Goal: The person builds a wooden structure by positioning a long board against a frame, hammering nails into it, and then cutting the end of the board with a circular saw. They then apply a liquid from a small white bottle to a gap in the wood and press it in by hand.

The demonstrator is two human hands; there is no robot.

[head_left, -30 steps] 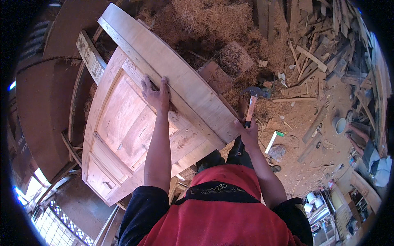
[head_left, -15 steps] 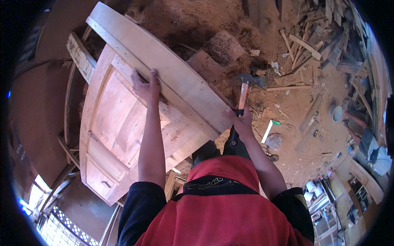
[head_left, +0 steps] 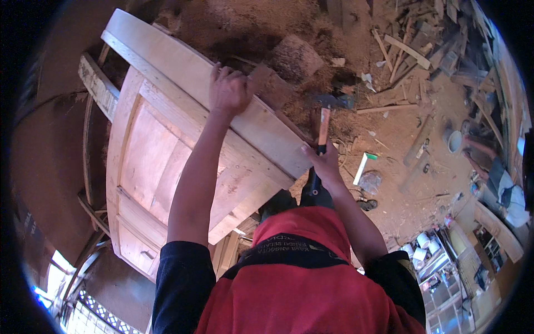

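A pale wooden cabinet (head_left: 158,145) with framed panels lies tilted in front of me, at the left. Along its upper side runs a long flat board (head_left: 261,125). My left hand (head_left: 231,92) reaches across this board, its fingers bent over the far edge. At the board's near right end, my right hand (head_left: 324,164) is wrapped round the handle of a claw hammer (head_left: 324,125). The hammer stands head up, and its dark head is blurred. The thumb of that hand touches the board's end. A small curved pull (head_left: 147,255) sits on the cabinet's lower panel.
Scrap wood (head_left: 423,61) is heaped at the far right. A try square (head_left: 362,167) and a clear plastic bag (head_left: 369,181) lie on the dusty floor. Beside a pale bucket (head_left: 454,141), another person's limb (head_left: 479,147) shows. A wooden beam (head_left: 99,83) juts out behind the cabinet.
My left hand has moved right and away from me, from the cabinet's inner rail to the board's far edge. My right hand still holds the hammer at the board's end.
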